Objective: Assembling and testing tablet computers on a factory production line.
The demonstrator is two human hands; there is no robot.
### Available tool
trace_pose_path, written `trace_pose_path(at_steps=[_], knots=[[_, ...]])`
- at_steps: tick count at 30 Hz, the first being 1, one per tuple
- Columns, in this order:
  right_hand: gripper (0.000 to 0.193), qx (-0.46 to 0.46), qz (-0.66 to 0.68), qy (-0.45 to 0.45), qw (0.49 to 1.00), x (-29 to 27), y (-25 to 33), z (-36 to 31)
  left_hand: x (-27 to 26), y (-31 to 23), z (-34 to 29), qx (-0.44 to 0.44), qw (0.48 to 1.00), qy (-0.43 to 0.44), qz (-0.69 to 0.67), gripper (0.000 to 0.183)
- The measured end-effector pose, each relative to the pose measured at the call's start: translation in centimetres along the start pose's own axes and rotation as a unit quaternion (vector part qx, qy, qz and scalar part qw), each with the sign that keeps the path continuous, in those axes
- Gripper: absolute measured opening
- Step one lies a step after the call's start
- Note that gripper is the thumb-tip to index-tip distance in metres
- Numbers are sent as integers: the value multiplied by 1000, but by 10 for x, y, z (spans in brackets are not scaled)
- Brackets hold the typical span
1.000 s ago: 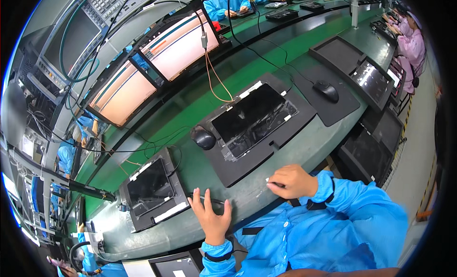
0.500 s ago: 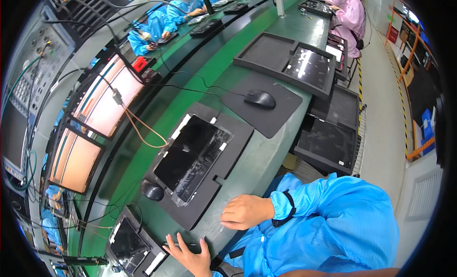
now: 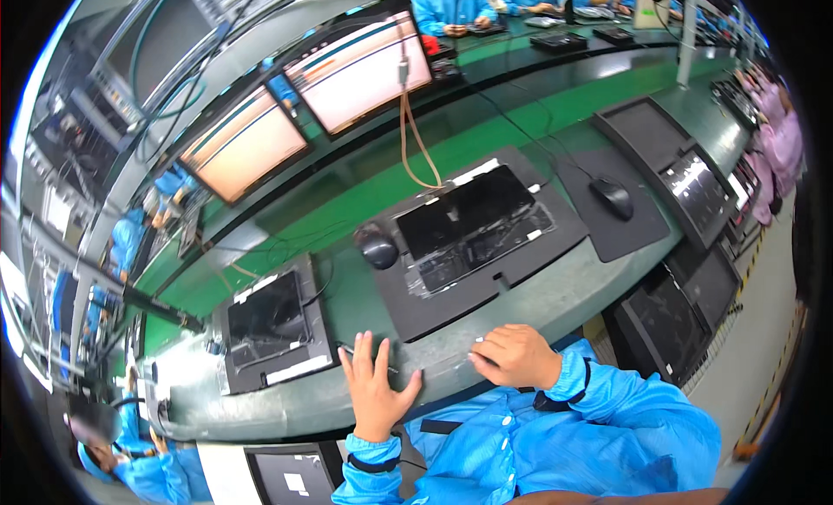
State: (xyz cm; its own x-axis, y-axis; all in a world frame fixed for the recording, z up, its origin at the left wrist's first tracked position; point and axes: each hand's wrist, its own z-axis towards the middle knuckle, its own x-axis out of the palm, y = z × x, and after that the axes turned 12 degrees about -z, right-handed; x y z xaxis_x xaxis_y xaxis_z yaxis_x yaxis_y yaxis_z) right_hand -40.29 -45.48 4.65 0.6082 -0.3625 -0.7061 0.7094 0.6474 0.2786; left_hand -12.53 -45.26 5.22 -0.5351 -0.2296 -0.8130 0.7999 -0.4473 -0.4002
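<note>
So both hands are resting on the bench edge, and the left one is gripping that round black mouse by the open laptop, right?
Not quite. In the head view the left hand lies flat and empty on the bench edge; the round black mouse sits untouched beside the open laptop. The right hand rests there too.

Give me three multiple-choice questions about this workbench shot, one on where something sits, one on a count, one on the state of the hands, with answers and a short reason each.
1. Where is the round dark mouse nearest the person?
A. Left of the open laptop
B. On the floor
C. On top of a monitor

2. How many lit monitors stand behind the bench?
A. One
B. Two
C. Four

3. How are the person's hands?
A. Both gripping a cable
B. Left hand flat with fingers spread, right hand curled, both at the bench edge
C. Both raised in the air

Answers:
1 A, it sits on the bench just beside the laptop's left side.
2 B, a left monitor and a right monitor glow side by side.
3 B, the left palm lies open on the bench surface, the right forms a loose fist, and neither hand holds anything.
</note>
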Motion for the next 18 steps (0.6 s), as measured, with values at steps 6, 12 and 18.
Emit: trace_pose_path(at_steps=[6, 12, 18], knots=[[10, 4, -38, 20, 999, -1, 4, 1, 2, 0, -2, -8, 1000, -18, -20, 76], [12, 17, -47, 19, 999, 1, 2, 1, 4, 0, 2, 1, 1000, -13, -16, 72], [11, 21, 38, 49, 998, -14, -16, 8, 7, -5, 5, 0, 998, -53, -17, 67]])
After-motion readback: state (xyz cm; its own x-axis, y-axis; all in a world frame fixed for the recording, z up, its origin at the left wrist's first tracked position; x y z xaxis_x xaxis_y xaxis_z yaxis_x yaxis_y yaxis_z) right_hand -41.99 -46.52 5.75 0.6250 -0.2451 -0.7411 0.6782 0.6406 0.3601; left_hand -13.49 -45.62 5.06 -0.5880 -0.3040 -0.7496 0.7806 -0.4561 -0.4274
